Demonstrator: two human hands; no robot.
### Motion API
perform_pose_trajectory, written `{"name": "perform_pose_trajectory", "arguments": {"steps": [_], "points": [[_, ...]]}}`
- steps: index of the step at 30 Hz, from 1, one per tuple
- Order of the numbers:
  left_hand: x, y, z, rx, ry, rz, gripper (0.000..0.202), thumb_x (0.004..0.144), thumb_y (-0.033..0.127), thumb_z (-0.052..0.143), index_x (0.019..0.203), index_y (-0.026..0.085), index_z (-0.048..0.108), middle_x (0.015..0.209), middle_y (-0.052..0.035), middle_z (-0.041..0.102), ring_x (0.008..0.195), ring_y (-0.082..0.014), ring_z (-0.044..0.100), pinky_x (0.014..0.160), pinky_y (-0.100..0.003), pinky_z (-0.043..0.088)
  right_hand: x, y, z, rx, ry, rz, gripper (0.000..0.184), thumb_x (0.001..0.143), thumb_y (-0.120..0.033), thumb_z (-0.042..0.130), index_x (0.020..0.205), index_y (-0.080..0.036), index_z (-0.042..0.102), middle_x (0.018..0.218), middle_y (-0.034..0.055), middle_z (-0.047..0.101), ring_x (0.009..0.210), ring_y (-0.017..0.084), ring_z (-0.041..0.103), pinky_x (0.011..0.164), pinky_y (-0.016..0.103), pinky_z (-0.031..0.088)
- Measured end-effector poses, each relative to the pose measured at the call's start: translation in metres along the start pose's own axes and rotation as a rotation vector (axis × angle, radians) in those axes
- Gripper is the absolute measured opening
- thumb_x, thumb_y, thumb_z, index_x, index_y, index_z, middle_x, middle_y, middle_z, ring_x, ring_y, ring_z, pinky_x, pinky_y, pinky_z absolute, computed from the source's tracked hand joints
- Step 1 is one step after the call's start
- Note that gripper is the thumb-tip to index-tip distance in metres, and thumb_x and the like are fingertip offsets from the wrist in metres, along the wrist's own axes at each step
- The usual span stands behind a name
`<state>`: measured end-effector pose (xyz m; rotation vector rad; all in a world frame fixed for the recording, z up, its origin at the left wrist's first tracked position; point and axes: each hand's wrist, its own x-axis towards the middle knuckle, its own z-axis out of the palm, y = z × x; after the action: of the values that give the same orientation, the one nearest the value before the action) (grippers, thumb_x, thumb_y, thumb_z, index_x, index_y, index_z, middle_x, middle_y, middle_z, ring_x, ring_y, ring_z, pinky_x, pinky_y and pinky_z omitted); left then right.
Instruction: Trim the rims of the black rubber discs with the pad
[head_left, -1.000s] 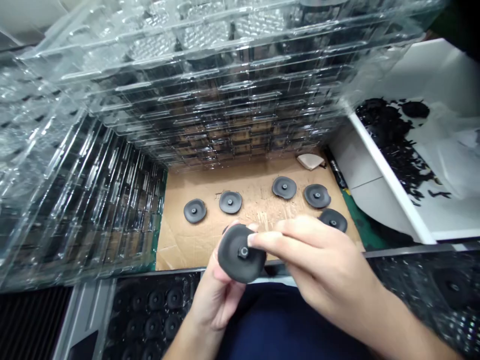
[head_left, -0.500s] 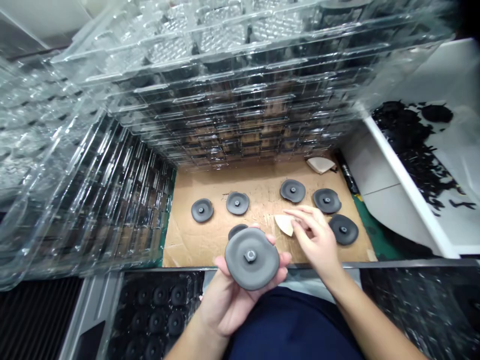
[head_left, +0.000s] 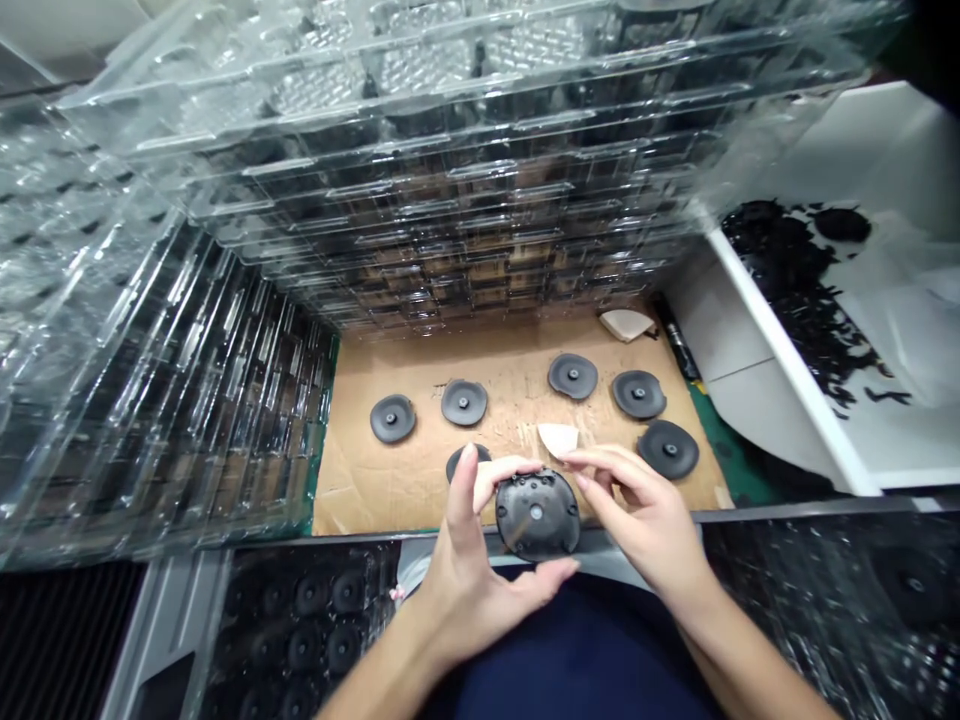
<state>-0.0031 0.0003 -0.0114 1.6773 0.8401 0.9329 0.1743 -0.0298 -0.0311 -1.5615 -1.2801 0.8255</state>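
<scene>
My left hand (head_left: 480, 560) grips a black rounded plastic disc (head_left: 537, 515), its fingers behind the upper edge and thumb side at the left. The disc's underside faces me, with a small pale centre and several bosses near the rim. My right hand (head_left: 645, 520) is pinched beside the disc's upper right edge, holding a white wedge-shaped piece (head_left: 559, 438) at its fingertips. Behind the hands, several similar discs lie on the cardboard, among them one disc (head_left: 573, 376) and another disc (head_left: 392, 418). Part of one disc (head_left: 466, 462) is hidden by my left hand.
Tall stacks of clear plastic trays (head_left: 465, 190) stand behind and left of the cardboard sheet (head_left: 375, 490). A second white wedge (head_left: 627, 323) and a black marker (head_left: 679, 345) lie at the back right. At right, a white bin (head_left: 810, 370) contains black scraps.
My left hand has turned the disc over, from its smooth stemmed face to its underside, and moved it slightly right. The white wedge in my right hand has turned a little.
</scene>
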Motion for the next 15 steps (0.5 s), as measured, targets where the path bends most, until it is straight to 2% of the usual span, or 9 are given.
{"name": "perform_pose_trajectory", "arguments": {"steps": [4, 6, 8, 10, 12, 14, 15], "points": [[0.0, 0.0, -0.001, -0.072, 0.015, -0.031, 0.111, 0.061, -0.003, 0.074, 0.146, 0.035, 0.013, 0.122, -0.0086, 0.063, 0.112, -0.024, 0.059, 0.106, -0.041, 0.034, -0.006, -0.015, -0.015, 0.106, -0.032, -0.003, 0.015, 0.086, -0.022, 0.06, 0.097, -0.023, 0.07, 0.087, 0.0042, 0.066, 0.067, 0.013, 0.059, 0.057, 0.022, 0.05], [0.0, 0.001, -0.003, -0.082, 0.003, -0.046, 0.112, 0.062, -0.001, 0.076, 0.147, 0.035, 0.012, 0.123, -0.0084, 0.063, 0.113, -0.0242, 0.059, 0.106, -0.04, 0.034, -0.008, -0.022, -0.018, 0.224, -0.14, -0.001, 0.019, 0.081, -0.021, 0.067, 0.098, -0.027, 0.071, 0.09, 0.0033, 0.066, 0.073, 0.013, 0.06, 0.061, 0.022, 0.051], [0.0, 0.003, -0.005, -0.08, -0.027, -0.11, 0.105, 0.061, 0.007, 0.079, 0.145, 0.034, 0.023, 0.122, -0.0073, 0.064, 0.113, -0.0252, 0.059, 0.104, -0.038, 0.037, -0.007, -0.024, -0.016, 0.392, -0.262, 0.053, 0.02, 0.072, -0.021, 0.076, 0.09, -0.027, 0.075, 0.086, 0.0031, 0.068, 0.077, 0.015, 0.061, 0.067, 0.024, 0.052], [0.0, 0.004, -0.007, -0.069, -0.043, -0.238, 0.084, 0.059, 0.017, 0.083, 0.133, 0.033, 0.048, 0.118, -0.0061, 0.067, 0.11, -0.0265, 0.06, 0.098, -0.035, 0.042, -0.004, -0.022, -0.01, 0.54, -0.291, 0.131, 0.014, 0.064, -0.026, 0.082, 0.077, -0.025, 0.076, 0.076, 0.0033, 0.068, 0.072, 0.017, 0.062, 0.065, 0.025, 0.052], [-0.001, 0.005, -0.008, -0.093, -0.034, -0.383, 0.049, 0.063, 0.026, 0.08, 0.111, 0.03, 0.069, 0.107, -0.0056, 0.073, 0.095, -0.025, 0.066, 0.086, -0.031, 0.049, 0.001, -0.015, 0.0, 0.639, -0.206, 0.191, 0.014, 0.067, -0.036, 0.079, 0.072, -0.024, 0.075, 0.067, 0.0021, 0.065, 0.063, 0.015, 0.06, 0.059, 0.024, 0.052], [0.001, 0.004, -0.009, -0.157, -0.051, -0.475, 0.022, 0.075, 0.035, 0.068, 0.094, 0.025, 0.076, 0.085, -0.0058, 0.076, 0.071, -0.0201, 0.067, 0.069, -0.027, 0.052, 0.009, -0.007, 0.012, 0.666, -0.124, 0.208, 0.018, 0.077, -0.043, 0.07, 0.081, -0.025, 0.073, 0.067, 0.0015, 0.063, 0.057, 0.013, 0.058, 0.051, 0.023, 0.049], [0.003, 0.004, -0.011, -0.168, -0.066, -0.491, 0.024, 0.079, 0.039, 0.062, 0.088, 0.022, 0.077, 0.073, -0.0059, 0.075, 0.062, -0.018, 0.065, 0.062, -0.025, 0.05, 0.014, -0.004, 0.019, 0.677, -0.104, 0.214, 0.02, 0.081, -0.044, 0.066, 0.085, -0.025, 0.072, 0.066, 0.0017, 0.062, 0.053, 0.013, 0.057, 0.048, 0.022, 0.048]]}}
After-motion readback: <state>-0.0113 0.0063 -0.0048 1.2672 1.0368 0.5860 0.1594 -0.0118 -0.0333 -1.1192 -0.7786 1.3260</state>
